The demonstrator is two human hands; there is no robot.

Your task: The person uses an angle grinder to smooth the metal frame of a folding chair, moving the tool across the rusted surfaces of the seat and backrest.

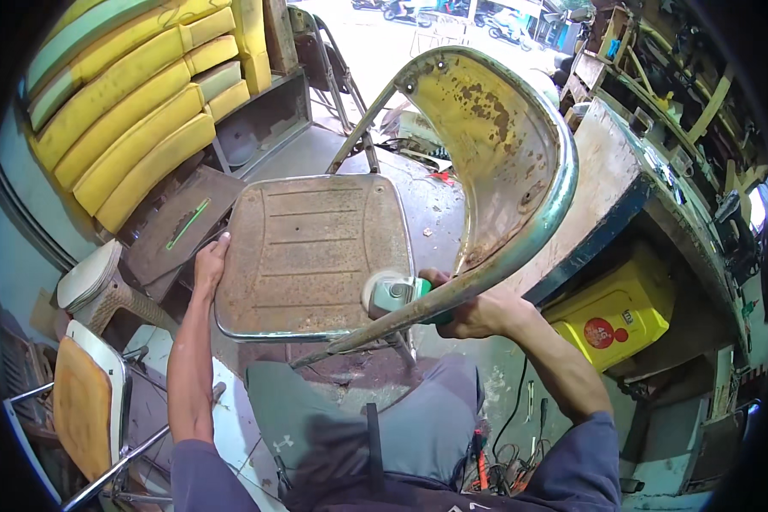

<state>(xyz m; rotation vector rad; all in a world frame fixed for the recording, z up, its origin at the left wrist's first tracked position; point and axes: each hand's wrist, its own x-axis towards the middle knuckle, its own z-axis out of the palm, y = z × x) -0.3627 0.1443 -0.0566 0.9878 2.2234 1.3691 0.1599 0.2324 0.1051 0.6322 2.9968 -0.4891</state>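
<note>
A metal folding chair with a rusty, ribbed seat (303, 247) stands in front of my knees. Its curved backrest (495, 128) rises on the right, with flaking paint on a yellowed inner face. My left hand (211, 266) grips the seat's left edge, thumb along the rim and the other fingers mostly hidden. Reaching past the chair's tubular frame (452, 294), my right hand (482, 313) is closed round a green-bodied angle grinder (391, 293). The grinder's round disc lies at the seat's right front part; whether it touches the metal I cannot tell. The frame tube hides part of the grinder's body.
Yellow padded cushions (145, 111) are stacked at the far left. Beside my left arm are a plastic stool (102, 294) and another chair with an orange-brown pad (84, 405). To the right stands a workbench (593, 183) with a yellow container (619, 320) beneath. A black cable (517, 401) trails on the floor.
</note>
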